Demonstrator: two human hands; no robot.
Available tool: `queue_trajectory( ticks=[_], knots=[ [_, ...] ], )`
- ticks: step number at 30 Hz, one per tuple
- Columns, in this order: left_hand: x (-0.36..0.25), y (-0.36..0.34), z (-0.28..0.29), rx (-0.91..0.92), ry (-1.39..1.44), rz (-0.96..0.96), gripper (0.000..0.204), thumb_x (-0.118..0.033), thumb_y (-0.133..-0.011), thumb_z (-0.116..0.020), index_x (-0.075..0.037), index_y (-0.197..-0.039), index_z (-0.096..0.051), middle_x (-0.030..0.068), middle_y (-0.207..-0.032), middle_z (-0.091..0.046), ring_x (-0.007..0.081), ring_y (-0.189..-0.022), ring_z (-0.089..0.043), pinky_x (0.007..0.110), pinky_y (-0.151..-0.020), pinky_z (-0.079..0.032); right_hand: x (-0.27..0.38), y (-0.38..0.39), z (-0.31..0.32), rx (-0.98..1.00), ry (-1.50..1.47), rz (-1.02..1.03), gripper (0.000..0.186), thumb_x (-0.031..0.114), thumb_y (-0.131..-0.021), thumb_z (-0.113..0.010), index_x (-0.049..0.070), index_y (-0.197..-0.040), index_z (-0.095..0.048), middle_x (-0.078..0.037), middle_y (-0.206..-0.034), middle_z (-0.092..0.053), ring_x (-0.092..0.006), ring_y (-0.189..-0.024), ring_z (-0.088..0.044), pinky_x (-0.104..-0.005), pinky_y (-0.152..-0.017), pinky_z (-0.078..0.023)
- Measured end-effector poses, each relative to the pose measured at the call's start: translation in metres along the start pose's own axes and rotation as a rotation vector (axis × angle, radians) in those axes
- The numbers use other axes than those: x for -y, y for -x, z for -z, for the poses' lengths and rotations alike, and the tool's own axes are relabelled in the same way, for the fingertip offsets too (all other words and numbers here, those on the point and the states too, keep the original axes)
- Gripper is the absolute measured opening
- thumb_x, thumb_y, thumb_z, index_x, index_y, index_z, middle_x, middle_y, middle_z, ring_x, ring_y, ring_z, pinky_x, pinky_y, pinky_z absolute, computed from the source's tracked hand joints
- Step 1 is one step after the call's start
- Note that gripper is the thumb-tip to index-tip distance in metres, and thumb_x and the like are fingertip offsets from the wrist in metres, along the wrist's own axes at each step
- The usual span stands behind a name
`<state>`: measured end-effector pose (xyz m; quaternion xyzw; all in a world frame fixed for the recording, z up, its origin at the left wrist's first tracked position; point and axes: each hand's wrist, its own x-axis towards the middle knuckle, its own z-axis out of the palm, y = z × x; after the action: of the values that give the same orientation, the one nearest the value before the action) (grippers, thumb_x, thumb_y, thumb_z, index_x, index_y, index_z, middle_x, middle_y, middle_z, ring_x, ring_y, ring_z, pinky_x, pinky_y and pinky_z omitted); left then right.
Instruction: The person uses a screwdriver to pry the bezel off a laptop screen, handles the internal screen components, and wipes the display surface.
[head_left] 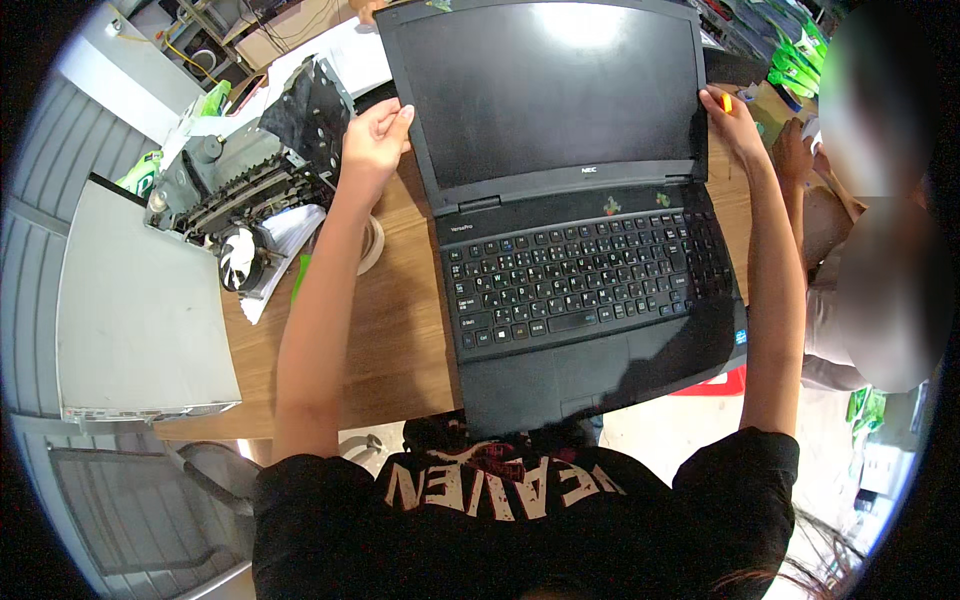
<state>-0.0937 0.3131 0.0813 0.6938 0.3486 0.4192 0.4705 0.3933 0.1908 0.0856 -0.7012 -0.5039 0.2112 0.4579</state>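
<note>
A black laptop point(575, 375) lies open on the wooden table, its front part reaching past the near table edge. Its screen point(550, 105) is dark, with a bright light reflection near the top. My left hand point(376, 142) is closed at the left edge of the screen, fingertips pinched against the frame. On the opposite edge, my right hand point(735, 122) grips the screen's frame. A small orange piece point(727, 103) shows by the right fingers; whether the hand holds it I cannot tell.
Left of the laptop stands a partly dismantled metal machine point(260, 160) with a small fan point(240, 257). A tape roll point(371, 246) lies on the table point(400, 370). A pale panel point(140, 300) is at far left. Another person point(835, 290) sits close on the right.
</note>
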Motion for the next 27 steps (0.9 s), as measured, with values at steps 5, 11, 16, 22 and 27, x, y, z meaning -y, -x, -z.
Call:
queue_trajectory(
  ticks=[5, 11, 16, 22, 27],
  knots=[
    [-0.021, 0.030, -0.006, 0.119, 0.032, 0.238, 0.028, -0.018, -0.091, -0.056, -0.001, -0.113, -0.057, 0.0027, -0.098, -0.064, 0.0087, -0.089, -0.059, 0.025, -0.073, -0.049, -0.003, 0.020, 0.016, 0.189, 0.046, -0.094, 0.031, 0.035, -0.087, -0.061, 0.007, -0.101, -0.058, 0.008, -0.061, -0.038, -0.0027, -0.052, -0.033, -0.0217, -0.044, -0.026],
    [0.016, 0.057, 0.006, 0.366, -0.162, 0.263, 0.033, -0.016, -0.088, -0.061, -0.007, -0.066, -0.038, -0.0067, -0.060, -0.037, 0.0046, -0.056, -0.033, 0.024, -0.052, -0.033, -0.011, 0.044, 0.019, 0.370, 0.196, -0.214, 0.028, 0.034, -0.086, -0.062, 0.011, -0.078, -0.048, 0.006, -0.061, -0.037, -0.0047, -0.054, -0.035, -0.0221, -0.045, -0.029],
    [0.011, 0.056, 0.000, 0.337, -0.410, 0.162, 0.033, -0.017, -0.087, -0.061, -0.006, -0.066, -0.040, -0.0059, -0.057, -0.038, 0.0049, -0.055, -0.035, 0.024, -0.051, -0.031, -0.020, 0.046, 0.010, 0.317, 0.288, -0.037, 0.034, 0.031, -0.088, -0.061, 0.008, -0.071, -0.044, 0.006, -0.063, -0.034, -0.0056, -0.058, -0.033, -0.0244, -0.051, -0.029],
    [0.001, 0.064, -0.005, 0.330, -0.335, 0.210, 0.021, -0.019, -0.087, -0.062, -0.004, -0.079, -0.049, -0.0030, -0.071, -0.050, 0.0054, -0.066, -0.043, 0.024, -0.060, -0.036, -0.020, 0.054, 0.012, 0.257, 0.320, 0.047, 0.025, 0.022, -0.085, -0.065, 0.004, -0.074, -0.051, 0.004, -0.068, -0.047, -0.0077, -0.067, -0.042, -0.0266, -0.062, -0.036],
    [0.006, 0.075, -0.019, 0.241, -0.156, 0.258, 0.031, -0.010, -0.086, -0.062, 0.001, -0.111, -0.049, 0.0090, -0.099, -0.062, 0.0154, -0.099, -0.057, 0.028, -0.089, -0.043, -0.024, 0.054, 0.008, 0.337, 0.319, 0.021, 0.030, 0.028, -0.078, -0.072, 0.003, -0.077, -0.056, 0.000, -0.069, -0.053, -0.0119, -0.067, -0.047, -0.0279, -0.064, -0.039]
  ],
)
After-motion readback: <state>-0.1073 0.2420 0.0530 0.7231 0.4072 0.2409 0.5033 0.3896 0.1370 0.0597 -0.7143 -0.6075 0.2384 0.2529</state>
